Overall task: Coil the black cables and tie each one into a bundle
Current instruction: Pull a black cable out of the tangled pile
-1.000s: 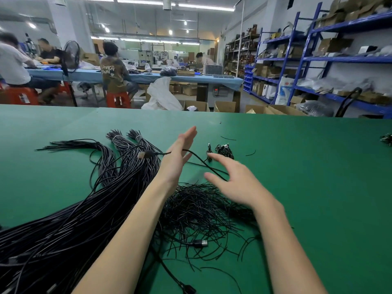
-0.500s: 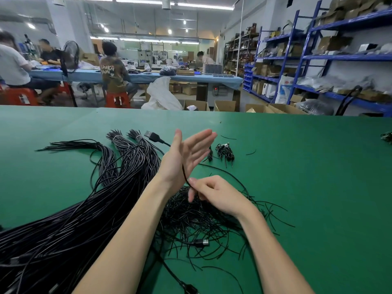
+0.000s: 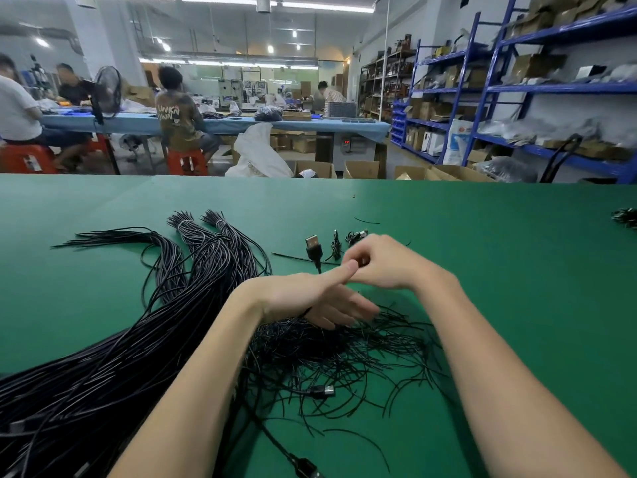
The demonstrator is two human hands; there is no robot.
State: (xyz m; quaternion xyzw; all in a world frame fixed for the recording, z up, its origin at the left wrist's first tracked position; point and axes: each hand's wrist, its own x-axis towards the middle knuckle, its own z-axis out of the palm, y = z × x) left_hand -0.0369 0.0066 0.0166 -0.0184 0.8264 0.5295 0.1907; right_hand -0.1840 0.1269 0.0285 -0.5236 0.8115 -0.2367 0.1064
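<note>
My left hand [image 3: 310,298] is held out flat on its side above the green table [image 3: 517,270], fingers straight and thumb raised. A black cable passes round it, and its USB plug [image 3: 313,248] sticks up just behind the hand. My right hand [image 3: 386,267] is curled and pinches this cable beside the left thumb tip. A thick sheaf of long black cables [image 3: 103,374] lies to the left. Under both hands sits a tangle of thin black ties [image 3: 344,350].
Small finished bundles [image 3: 355,236] lie just beyond my hands, and another [image 3: 625,217] is at the table's right edge. Loose plugs [image 3: 322,391] lie among the ties. Beyond the table, people sit at a blue bench, with blue shelving on the right.
My right hand has risen from the tie pile to the left thumb tip, carrying the cable. My left hand has tipped over sideways, and the USB plug has moved right.
</note>
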